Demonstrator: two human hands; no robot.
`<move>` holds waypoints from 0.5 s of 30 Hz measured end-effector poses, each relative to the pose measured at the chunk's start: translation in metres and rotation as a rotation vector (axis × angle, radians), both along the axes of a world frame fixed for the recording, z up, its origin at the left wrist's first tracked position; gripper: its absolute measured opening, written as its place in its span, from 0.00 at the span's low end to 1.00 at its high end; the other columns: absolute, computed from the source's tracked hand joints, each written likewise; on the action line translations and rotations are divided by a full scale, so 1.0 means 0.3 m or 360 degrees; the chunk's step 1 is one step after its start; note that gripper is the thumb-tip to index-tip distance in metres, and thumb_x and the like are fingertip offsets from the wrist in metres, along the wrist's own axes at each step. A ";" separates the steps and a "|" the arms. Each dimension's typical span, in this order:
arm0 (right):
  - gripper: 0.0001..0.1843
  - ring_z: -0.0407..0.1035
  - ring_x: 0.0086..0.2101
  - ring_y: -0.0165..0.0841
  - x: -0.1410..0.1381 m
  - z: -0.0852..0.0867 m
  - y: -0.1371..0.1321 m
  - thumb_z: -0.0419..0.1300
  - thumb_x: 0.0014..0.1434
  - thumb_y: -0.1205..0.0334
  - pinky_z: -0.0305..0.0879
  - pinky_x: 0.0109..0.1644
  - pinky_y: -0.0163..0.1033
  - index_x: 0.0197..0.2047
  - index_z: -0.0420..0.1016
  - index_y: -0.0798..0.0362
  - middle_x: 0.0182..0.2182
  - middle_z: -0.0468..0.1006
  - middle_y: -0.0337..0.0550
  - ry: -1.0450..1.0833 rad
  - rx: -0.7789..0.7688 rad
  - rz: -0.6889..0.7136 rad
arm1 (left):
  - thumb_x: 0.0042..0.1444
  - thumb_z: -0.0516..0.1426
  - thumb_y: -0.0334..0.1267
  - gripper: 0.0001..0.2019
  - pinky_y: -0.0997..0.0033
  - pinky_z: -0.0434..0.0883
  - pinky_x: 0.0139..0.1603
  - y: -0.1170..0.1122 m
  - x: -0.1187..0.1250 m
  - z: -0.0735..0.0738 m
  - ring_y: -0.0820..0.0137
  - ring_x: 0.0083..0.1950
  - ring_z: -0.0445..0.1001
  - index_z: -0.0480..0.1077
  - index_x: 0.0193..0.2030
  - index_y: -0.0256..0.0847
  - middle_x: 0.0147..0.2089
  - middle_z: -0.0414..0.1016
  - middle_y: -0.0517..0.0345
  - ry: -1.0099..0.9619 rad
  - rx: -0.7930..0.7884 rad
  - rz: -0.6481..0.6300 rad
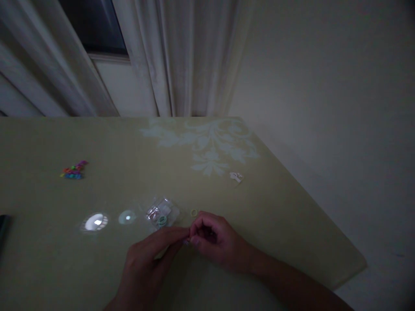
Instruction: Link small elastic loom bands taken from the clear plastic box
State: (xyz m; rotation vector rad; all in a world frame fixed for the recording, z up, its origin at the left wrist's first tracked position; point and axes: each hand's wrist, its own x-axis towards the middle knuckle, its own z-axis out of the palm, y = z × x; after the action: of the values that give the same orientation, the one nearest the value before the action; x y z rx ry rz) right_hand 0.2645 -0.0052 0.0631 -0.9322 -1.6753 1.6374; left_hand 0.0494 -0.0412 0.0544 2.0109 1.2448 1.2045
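1. The small piece [186, 242] is tiny, with a pale, slightly purplish or pinkish glint against the darker skin around it. Its outline and material cannot be made out in the dim light.
2. It sits at the meeting fingertips of both hands, above the near part of the pale green worktop [285, 216], just in front of the clear plastic bag [173, 214].
3. The left hand [142, 261] has its thumb and extended fingers pinched on the small piece; the right hand [225, 246] has thumb and forefinger curled together and pinched at the same spot.
4. Most of the small piece is covered by the fingertips, so only a speck shows. The right hand's other fingers are folded into shadow, and the left wrist is cut off by the bottom edge.
5. The bag's contents blur together under shine, apart from some light green rings [161, 221]. At the left edge, a dark object [4, 226] is cut off.
6. Which way the small piece points, and its long axis, cannot be told.
7. A single yellowish ring [193, 213] lies flat just beyond the right hand; a multicoloured cluster [74, 171] lies farther left, and white scraps [236, 176] farther right.
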 end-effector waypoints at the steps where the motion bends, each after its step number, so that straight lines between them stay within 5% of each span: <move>1: 0.11 0.59 0.28 0.26 0.001 -0.002 0.003 0.65 0.65 0.54 0.56 0.31 0.32 0.41 0.76 0.53 0.31 0.67 0.35 -0.0011 0.0009 -0.0020 | 0.66 0.61 0.32 0.10 0.79 0.82 0.43 0.003 -0.003 0.003 0.71 0.41 0.87 0.80 0.48 0.51 0.43 0.88 0.65 0.0010 -0.0007 0.0016; 9: 0.09 0.62 0.31 0.28 0.019 -0.011 0.023 0.64 0.67 0.55 0.59 0.32 0.32 0.45 0.80 0.52 0.33 0.69 0.37 -0.0219 0.0196 -0.0238 | 0.68 0.59 0.37 0.10 0.70 0.81 0.49 0.090 -0.135 -0.031 0.67 0.46 0.86 0.81 0.50 0.51 0.49 0.86 0.61 0.0473 0.0293 0.0468; 15: 0.07 0.64 0.31 0.28 0.024 -0.019 0.032 0.63 0.67 0.61 0.61 0.34 0.33 0.46 0.80 0.51 0.34 0.71 0.38 -0.0325 0.0410 -0.0245 | 0.67 0.50 0.29 0.20 0.63 0.80 0.54 0.134 -0.183 -0.082 0.60 0.54 0.83 0.79 0.57 0.43 0.57 0.83 0.49 0.0821 0.0366 0.0284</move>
State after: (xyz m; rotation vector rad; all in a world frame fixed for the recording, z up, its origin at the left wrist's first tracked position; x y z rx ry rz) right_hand 0.2717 0.0045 0.0574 -1.0953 -1.8474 1.2254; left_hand -0.0056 -0.0009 0.0298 2.5319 1.6136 0.9692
